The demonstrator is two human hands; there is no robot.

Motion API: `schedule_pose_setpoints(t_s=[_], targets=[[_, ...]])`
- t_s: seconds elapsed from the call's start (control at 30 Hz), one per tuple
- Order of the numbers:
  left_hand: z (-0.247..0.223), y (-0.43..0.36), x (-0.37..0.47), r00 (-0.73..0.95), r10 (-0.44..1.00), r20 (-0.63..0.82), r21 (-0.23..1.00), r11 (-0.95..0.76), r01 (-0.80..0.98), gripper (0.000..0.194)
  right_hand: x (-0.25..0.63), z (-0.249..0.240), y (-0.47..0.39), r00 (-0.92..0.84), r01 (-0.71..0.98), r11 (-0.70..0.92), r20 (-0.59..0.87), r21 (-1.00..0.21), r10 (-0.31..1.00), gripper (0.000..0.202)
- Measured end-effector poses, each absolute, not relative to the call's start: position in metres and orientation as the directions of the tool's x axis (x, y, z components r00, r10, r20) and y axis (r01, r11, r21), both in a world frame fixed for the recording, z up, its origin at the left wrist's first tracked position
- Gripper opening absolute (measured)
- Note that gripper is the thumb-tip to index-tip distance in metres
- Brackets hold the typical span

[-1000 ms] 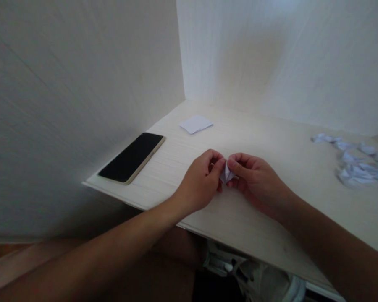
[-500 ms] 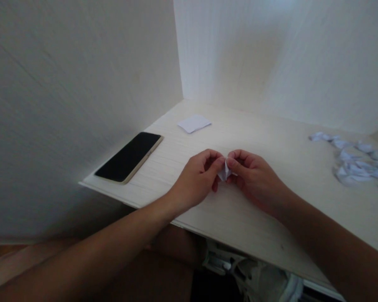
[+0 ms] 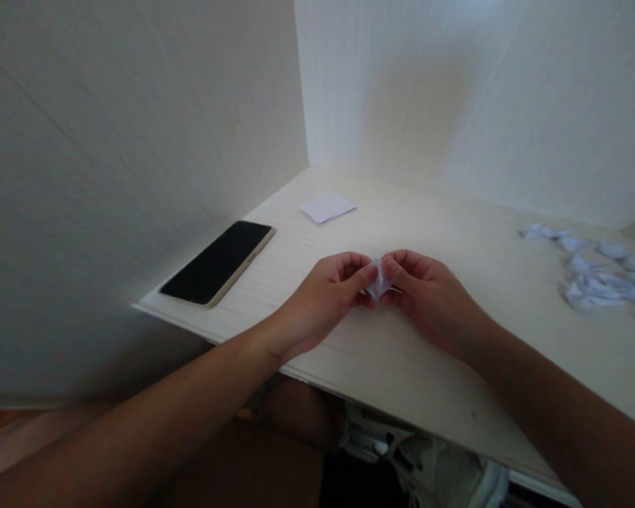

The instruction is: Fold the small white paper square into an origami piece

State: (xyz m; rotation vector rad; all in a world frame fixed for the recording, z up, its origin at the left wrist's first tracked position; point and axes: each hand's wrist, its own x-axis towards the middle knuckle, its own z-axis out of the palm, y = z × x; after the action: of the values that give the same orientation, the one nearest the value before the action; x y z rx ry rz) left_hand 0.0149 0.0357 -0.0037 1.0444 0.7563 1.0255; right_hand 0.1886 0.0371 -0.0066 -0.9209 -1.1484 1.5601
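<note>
Between my two hands is a small folded piece of white paper (image 3: 379, 281), held just above the desk top. My left hand (image 3: 334, 291) pinches its left side, thumb on the near face and fingers behind. On the other side my right hand (image 3: 422, 289) grips it the same way, with the thumb near the top edge. Fingers cover much of the paper, so its full shape is hidden. Farther back lies a flat white paper sheet (image 3: 328, 207), touched by neither hand.
A phone (image 3: 219, 262) with a dark screen lies along the desk's left edge. Several crumpled or folded white paper pieces (image 3: 595, 279) are heaped at the right. White walls (image 3: 402, 92) bound the white desk (image 3: 402, 395) at left and back. My legs are below its front edge.
The paper between my hands has turned or been opened a little, showing a flatter, wider face where a raised crease showed before. Both hands stay in nearly the same place.
</note>
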Motion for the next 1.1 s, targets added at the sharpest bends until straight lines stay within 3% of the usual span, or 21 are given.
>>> schedule_pose_setpoints(t_s=[0.2,0.47,0.7,0.9,1.1], targets=[[0.002,0.033,0.015,0.292,0.955,0.043,0.938,0.062,-0.342,0.021,0.195,-0.002,0.036,-0.394,-0.282,-0.235,-0.111,-0.930,0.913,0.026],[-0.004,0.033,0.010,0.415,0.910,-0.013,0.884,0.204,-0.420,0.020,0.193,0.001,0.034,-0.365,-0.302,-0.263,-0.143,-0.916,0.920,0.021],[-0.004,0.034,0.014,0.288,0.957,0.029,0.907,0.096,-0.410,0.024,0.190,0.003,0.033,-0.316,-0.306,-0.246,-0.145,-0.920,0.937,0.024],[-0.004,0.037,0.009,0.365,0.931,0.000,0.870,0.180,-0.458,0.023,0.192,0.003,0.033,-0.315,-0.345,-0.262,-0.151,-0.901,0.937,0.025],[-0.003,0.038,0.004,0.478,0.878,-0.002,0.825,0.272,-0.495,0.020,0.194,0.009,0.031,-0.419,-0.376,-0.353,-0.182,-0.857,0.889,0.027]])
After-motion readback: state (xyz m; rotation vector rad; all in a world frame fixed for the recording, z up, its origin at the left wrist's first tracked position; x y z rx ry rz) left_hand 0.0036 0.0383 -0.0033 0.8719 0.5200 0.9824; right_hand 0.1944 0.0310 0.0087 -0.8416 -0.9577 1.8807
